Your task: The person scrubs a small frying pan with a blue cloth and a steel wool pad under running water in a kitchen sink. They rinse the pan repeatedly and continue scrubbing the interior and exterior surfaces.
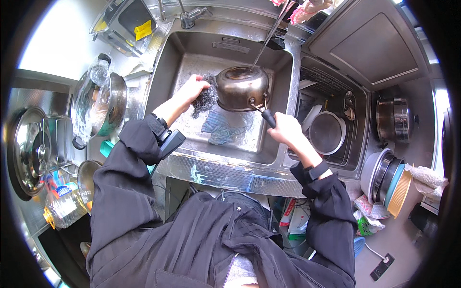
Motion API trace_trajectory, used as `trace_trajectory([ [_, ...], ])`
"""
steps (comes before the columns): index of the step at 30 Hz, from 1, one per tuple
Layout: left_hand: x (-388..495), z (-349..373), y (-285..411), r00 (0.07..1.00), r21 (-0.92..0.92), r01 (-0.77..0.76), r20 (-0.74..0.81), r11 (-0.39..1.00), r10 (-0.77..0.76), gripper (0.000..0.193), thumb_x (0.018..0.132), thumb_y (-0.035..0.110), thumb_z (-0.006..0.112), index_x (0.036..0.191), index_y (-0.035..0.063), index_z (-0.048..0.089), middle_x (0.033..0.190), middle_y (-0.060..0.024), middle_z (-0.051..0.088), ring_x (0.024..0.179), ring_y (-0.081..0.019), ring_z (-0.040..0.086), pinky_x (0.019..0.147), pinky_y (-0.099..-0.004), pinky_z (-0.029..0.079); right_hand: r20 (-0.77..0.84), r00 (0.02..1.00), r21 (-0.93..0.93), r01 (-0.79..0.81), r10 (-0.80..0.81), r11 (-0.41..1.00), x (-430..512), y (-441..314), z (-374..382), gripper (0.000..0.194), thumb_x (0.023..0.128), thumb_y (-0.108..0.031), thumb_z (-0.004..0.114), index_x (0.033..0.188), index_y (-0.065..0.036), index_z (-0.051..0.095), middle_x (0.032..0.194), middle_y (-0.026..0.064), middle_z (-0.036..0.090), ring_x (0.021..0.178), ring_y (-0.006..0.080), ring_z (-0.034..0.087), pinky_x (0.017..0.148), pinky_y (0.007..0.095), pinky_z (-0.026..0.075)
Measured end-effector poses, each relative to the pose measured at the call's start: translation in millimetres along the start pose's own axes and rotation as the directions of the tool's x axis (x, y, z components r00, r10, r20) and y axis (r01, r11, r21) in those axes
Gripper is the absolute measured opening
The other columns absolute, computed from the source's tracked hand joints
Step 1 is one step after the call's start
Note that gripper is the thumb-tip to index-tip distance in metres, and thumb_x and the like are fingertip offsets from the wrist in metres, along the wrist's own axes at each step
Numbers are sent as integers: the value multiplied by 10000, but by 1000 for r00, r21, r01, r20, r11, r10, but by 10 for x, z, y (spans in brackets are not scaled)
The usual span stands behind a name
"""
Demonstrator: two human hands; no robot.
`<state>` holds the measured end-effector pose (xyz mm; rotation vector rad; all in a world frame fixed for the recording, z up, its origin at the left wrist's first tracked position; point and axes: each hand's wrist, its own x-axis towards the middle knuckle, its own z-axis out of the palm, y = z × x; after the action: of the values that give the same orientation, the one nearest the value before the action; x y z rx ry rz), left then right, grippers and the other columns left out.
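Observation:
My right hand (pixel 288 127) grips the black handle (pixel 268 118) of a metal saucepan (pixel 239 88). The pan is held over the sink basin (pixel 165 97), tipped so that its darkened base faces up. A stream of water (pixel 268 37) falls onto that base. At the pan's left side, my left hand (pixel 192 91) pinches a dark, stringy scouring pad (pixel 206 98), apparently of wire mesh. Below the pan, a wet blue striped cloth (pixel 219 127) lies crumpled on the basin floor.
Right of the basin, a second compartment (pixel 354 144) holds a rack and a round pan (pixel 326 133) under a raised lid (pixel 374 46). A plastic-covered wok (pixel 117 104) and an oil bottle (pixel 61 203) stand left. Stacked basins (pixel 371 176) are at right.

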<state>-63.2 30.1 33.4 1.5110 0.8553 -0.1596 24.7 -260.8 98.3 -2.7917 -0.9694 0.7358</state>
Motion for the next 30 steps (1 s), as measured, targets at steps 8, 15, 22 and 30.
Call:
trace_trajectory([
  [8, 80, 345, 215, 739, 488, -583, -13, 649, 674, 406, 762, 193, 625, 1126, 44, 523, 1090, -184, 565, 1049, -337, 543, 921, -393, 431, 37, 999, 16, 18, -18, 1000, 396, -94, -130, 324, 775, -272, 645, 903, 26, 647, 820, 219, 661, 818, 351, 658, 739, 403, 529],
  [15, 398, 710, 196, 723, 549, -584, 17, 598, 690, 411, 772, 192, 612, 1156, 61, 547, 1139, -146, 577, 1087, -302, 551, 952, -366, 430, -110, 969, -290, 184, -223, 939, 618, 51, -8, 193, 750, -185, 588, 764, -18, 683, 713, 188, 655, 661, 320, 664, 582, 413, 521],
  [22, 508, 956, -198, 655, 459, -656, -47, 599, 754, 428, 747, 160, 588, 1155, 34, 553, 1191, -153, 562, 1107, -328, 528, 983, -396, 401, -85, 958, -386, 222, -275, 895, 804, 215, 56, 151, 729, -119, 549, 714, -48, 681, 718, 168, 663, 694, 307, 672, 616, 394, 531],
  [30, 337, 1335, -423, 477, 709, -646, 84, 284, 875, 524, 715, 176, 650, 1224, 152, 528, 1284, -123, 443, 1182, -325, 404, 969, -491, 345, -23, 963, -348, 245, -270, 905, 843, 203, 36, 132, 713, -98, 559, 707, -43, 679, 705, 155, 664, 686, 303, 673, 613, 392, 533],
])
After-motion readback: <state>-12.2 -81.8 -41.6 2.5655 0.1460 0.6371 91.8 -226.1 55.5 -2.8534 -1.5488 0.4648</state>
